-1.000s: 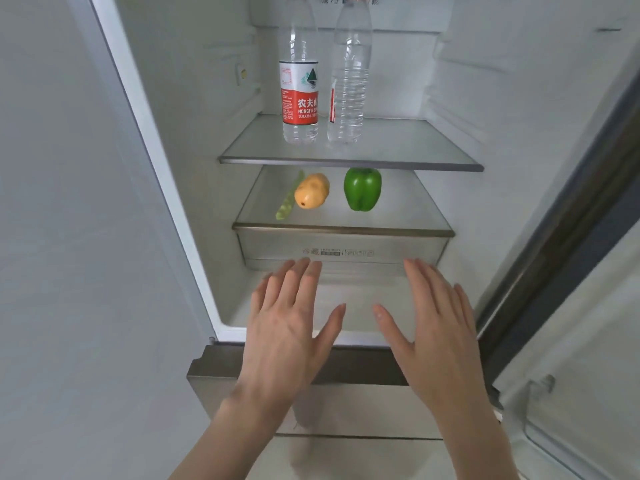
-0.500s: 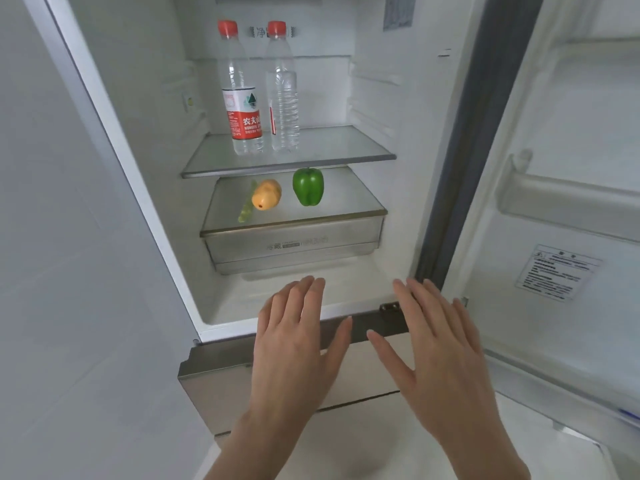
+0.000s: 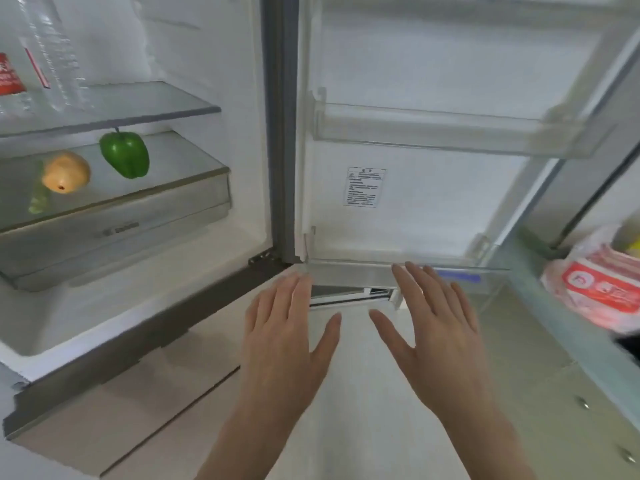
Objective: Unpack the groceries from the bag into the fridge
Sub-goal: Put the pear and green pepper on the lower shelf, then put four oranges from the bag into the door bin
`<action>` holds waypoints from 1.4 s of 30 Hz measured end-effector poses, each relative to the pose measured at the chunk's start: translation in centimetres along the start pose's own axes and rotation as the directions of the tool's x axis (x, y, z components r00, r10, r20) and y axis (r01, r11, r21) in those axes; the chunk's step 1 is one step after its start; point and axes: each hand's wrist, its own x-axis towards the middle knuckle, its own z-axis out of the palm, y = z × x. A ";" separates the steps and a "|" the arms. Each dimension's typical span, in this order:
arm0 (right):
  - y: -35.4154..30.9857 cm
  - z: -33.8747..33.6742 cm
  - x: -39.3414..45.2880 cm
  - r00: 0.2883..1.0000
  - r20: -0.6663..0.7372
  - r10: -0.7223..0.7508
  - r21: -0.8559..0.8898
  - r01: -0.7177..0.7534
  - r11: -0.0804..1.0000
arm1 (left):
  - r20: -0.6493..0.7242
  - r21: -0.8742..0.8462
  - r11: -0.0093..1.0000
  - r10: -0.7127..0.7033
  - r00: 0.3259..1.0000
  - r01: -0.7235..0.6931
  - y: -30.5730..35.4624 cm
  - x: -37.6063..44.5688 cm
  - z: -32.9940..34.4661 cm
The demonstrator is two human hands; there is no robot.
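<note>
Left hand (image 3: 284,336): flat, fingers spread wide, holding nothing, near centre.
Right hand (image 3: 438,329): the same, just beside it.
Fridge (image 3: 277,133): open, far left; green pepper (image 3: 125,154) and potato (image 3: 65,172) on lower shelf.
Bag (image 3: 602,282): red-and-white, far right.

Pale room, even light

Pale floor (image 3: 363,393) lies near centre. At right, a glass-edged counter (image 3: 554,327) runs near to far; cabinet front (image 3: 568,427) below carries small metal knobs.
</note>
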 end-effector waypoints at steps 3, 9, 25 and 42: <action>2.7 -1.8 -2.4 0.996 -0.036 0.078 -0.052 -0.080 0.995 | 0.053 -0.047 0.996 0.080 0.995 -0.078 3.5 -0.1 1.6; 8.9 -5.5 -6.9 0.959 -0.097 0.268 -0.098 -0.277 0.956 | 0.063 -0.201 0.951 0.251 0.966 -0.234 11.8 -0.3 4.2; 29.6 -12.0 -14.6 0.881 -0.151 0.449 -0.115 -0.466 0.877 | 0.073 -0.320 0.870 0.418 0.905 -0.376 34.3 -1.7 12.5; 45.9 -9.0 -9.6 0.835 -0.211 0.509 -0.143 -0.541 0.829 | 0.107 -0.406 0.796 0.530 0.841 -0.449 46.0 5.1 25.8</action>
